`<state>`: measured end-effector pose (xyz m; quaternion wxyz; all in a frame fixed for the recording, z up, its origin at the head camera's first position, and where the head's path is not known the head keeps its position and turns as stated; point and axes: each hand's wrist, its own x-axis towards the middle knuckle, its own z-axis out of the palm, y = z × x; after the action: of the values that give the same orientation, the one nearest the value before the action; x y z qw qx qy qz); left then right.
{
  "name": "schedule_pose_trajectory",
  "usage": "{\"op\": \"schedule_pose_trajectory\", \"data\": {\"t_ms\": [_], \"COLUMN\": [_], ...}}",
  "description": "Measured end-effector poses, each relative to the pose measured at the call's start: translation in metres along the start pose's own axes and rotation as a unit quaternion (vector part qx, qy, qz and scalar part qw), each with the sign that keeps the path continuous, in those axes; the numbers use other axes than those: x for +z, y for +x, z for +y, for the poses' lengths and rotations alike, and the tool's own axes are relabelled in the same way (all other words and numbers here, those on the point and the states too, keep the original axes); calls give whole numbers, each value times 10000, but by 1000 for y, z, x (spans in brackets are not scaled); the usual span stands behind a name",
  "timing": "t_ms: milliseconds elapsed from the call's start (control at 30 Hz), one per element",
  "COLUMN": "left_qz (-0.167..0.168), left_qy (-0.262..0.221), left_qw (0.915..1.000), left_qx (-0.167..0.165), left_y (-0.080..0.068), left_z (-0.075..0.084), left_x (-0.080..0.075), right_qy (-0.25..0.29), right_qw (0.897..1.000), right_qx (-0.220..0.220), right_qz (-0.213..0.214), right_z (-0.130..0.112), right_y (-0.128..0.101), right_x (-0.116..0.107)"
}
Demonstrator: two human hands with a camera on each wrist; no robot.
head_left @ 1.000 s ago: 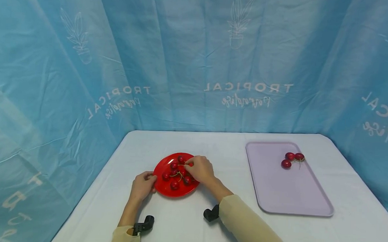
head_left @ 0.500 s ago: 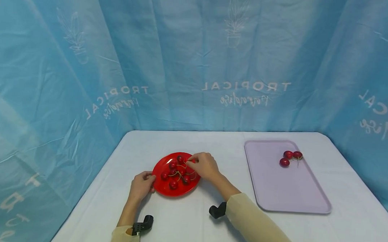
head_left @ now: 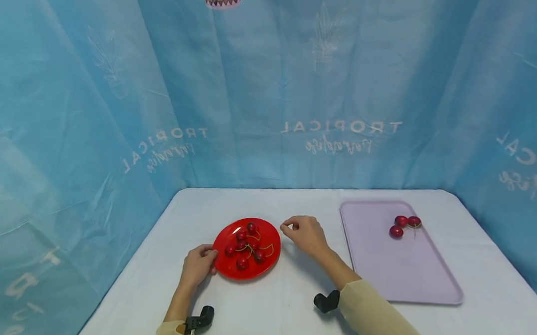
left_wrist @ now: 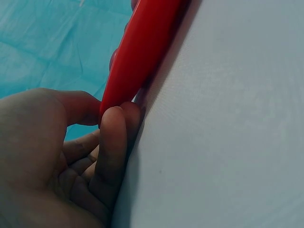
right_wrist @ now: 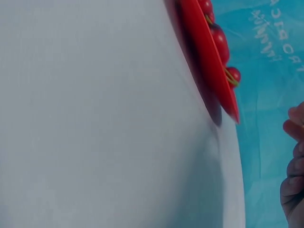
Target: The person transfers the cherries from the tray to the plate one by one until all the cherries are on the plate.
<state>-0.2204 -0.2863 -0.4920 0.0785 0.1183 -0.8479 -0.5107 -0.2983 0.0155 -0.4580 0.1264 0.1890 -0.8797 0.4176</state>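
Head view shows a red plate (head_left: 270,265) on the white surface (head_left: 280,308), with a small heap of cherries (head_left: 245,244) on it, about seven as far as the picture lets me count. To its right lies a lilac tray (head_left: 403,273) carrying three more cherries (head_left: 403,225) near its far end, close together.

Going by how the fruit lies, the work looks like moving cherries from plate to tray, and I judge it roughly a third done: three are across and the larger share waits on the plate.

The left hand (head_left: 197,265) grips the plate's near-left rim. In the left wrist view the thumb lies on top of the rim (left_wrist: 142,52) and curled fingers (left_wrist: 114,142) sit underneath it against the surface, so it steadies the plate.

The right hand (head_left: 305,234) hovers just right of the plate, apart from it and above the bare surface between plate and tray. Its thumb and forefinger are pressed together at the tips as if pinching something thin, perhaps a stem, but no cherry shows hanging there, and the right wrist view catches only fingertips (right_wrist: 293,161) at the frame edge beside the plate (right_wrist: 209,71). I cannot tell whether the pinch holds anything.
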Motion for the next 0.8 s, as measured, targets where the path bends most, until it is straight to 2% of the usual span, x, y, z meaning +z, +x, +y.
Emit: {"op": "schedule_pose_trajectory", "data": {"t_ms": [267,467,800], "left_qz": [3,-17,-78], "left_qy": [39,40,126], "left_qw": [10000,10000,9999], "left_qx": [-23,-8,-71], "left_y": [3,4,0], "left_z": [-6,-5,-3], "left_x": [3,2,1], "right_qy": [78,-57,-134], "right_qw": [9997,9996,9987], "right_qx": [63,151,-138], "right_qz": [212,245,481], "right_z": [16,25,38], "right_y": [-2,-5,-17], "right_x": [-17,-31,-57]}}
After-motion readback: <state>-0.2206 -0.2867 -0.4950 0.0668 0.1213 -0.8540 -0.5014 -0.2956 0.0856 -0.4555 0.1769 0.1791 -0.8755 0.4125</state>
